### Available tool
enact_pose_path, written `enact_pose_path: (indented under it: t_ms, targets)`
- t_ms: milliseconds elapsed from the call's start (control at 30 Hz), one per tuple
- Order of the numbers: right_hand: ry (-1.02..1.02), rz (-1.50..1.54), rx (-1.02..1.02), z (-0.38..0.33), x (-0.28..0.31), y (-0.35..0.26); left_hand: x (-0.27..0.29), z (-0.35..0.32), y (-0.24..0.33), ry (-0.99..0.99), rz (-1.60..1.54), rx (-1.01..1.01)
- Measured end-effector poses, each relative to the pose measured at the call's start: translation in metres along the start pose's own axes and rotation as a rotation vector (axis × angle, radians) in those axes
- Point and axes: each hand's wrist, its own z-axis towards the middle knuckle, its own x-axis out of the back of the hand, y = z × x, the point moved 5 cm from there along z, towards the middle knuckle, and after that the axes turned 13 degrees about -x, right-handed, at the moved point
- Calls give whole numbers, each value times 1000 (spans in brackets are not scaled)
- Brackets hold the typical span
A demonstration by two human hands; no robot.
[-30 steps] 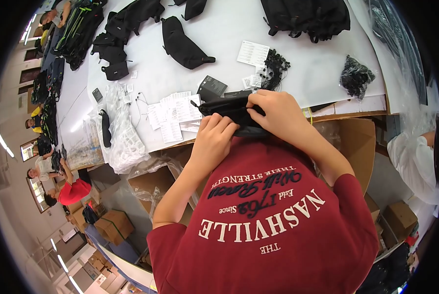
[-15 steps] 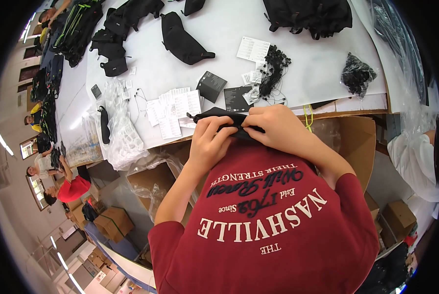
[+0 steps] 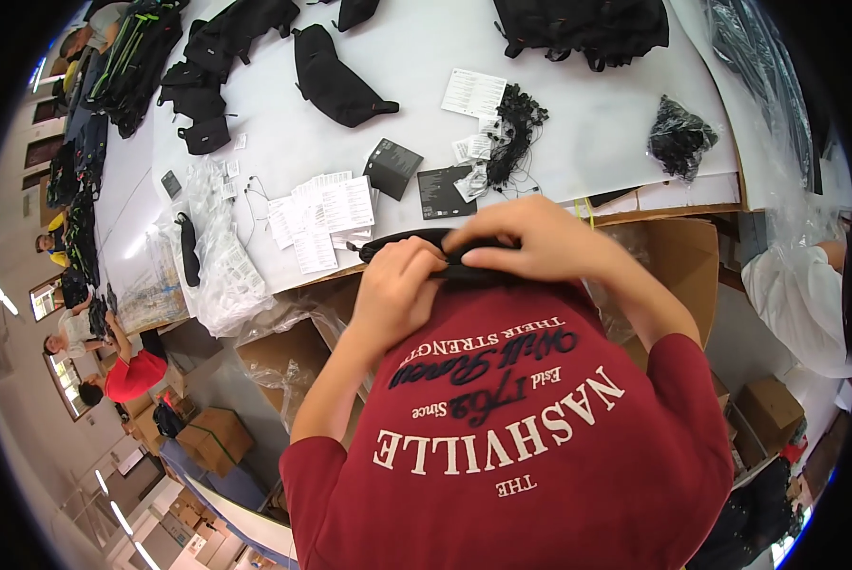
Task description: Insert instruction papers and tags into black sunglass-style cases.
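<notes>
White table [image 3: 578, 142] strewn with black bags, paper tags and cord bundles. Just below its near edge, against the red shirt [image 3: 511, 418]: slim black pouch [image 3: 416, 249], held level, seemingly for working its top edge. Left hand [image 3: 399, 285] and right hand [image 3: 530, 242] both pinching the pouch.

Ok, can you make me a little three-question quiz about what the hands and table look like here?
1. True or false: both hands hold the black pouch.
2. Which hand lies over the pouch's right end? A) left hand B) right hand
3. What colour is the table?

Key: 1 true; 2 B; 3 white.
</notes>
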Motion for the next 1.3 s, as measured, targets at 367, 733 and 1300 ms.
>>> enact_pose_path:
  t_ms: [367,733,1300]
  targets:
    - [-113,126,-190,14,1,106,-12,-23,-48,-336,-551,602]
    - [383,884,-363,29,-5,168,-11,-36,-57,-349,-381,640]
    - [493,1946,-14,79,50,125,-11,-10,-32,-387,-161,537]
